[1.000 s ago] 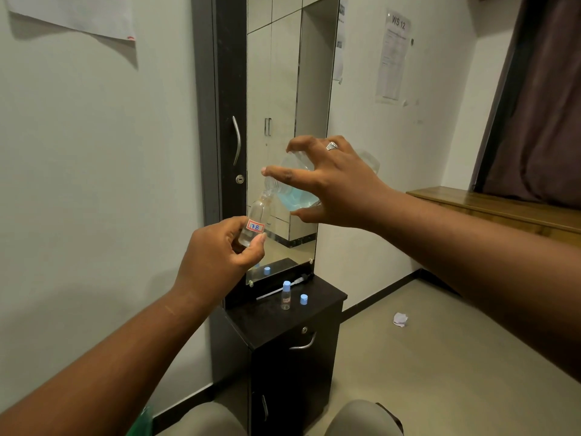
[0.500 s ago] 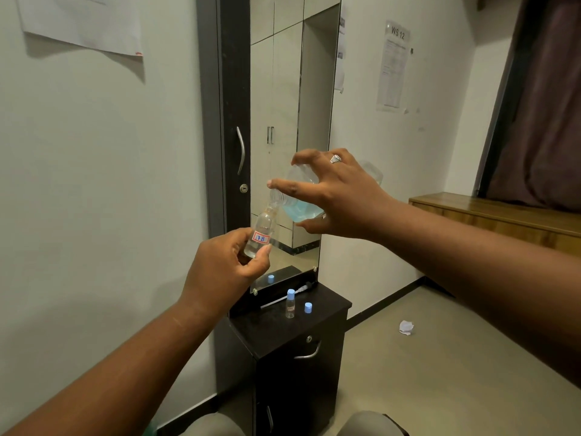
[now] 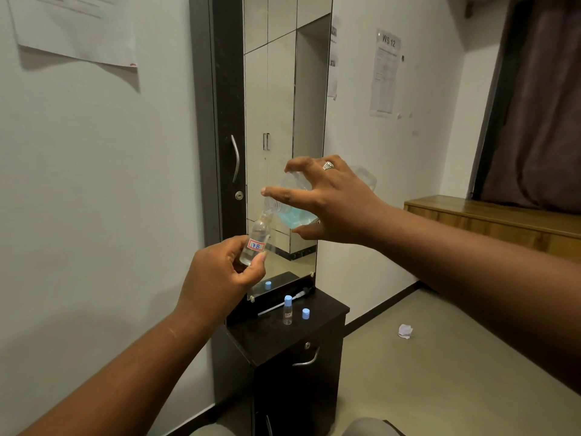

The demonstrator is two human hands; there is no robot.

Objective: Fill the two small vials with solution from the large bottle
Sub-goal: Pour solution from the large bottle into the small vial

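My left hand (image 3: 220,275) grips a small clear vial (image 3: 255,242) with a red-framed label reading 17B, tilted with its open mouth up and to the right. My right hand (image 3: 327,202) holds the large clear bottle (image 3: 292,212) on its side, pale blue solution pooled in its lower part, its neck touching the vial's mouth. A second small vial (image 3: 287,311) with a blue cap stands upright on the dark cabinet top (image 3: 261,332). Beside it lies a loose blue cap (image 3: 306,313).
The cabinet stands under a tall mirror (image 3: 283,136) with a dark frame. A white pen-like thing (image 3: 283,303) lies at the mirror's foot. A wooden ledge (image 3: 490,215) runs along the right wall, a crumpled paper (image 3: 405,331) lies on the floor.
Both hands with vial and bottle have sunk a little in the view. The bottle's neck stays at the vial's mouth.
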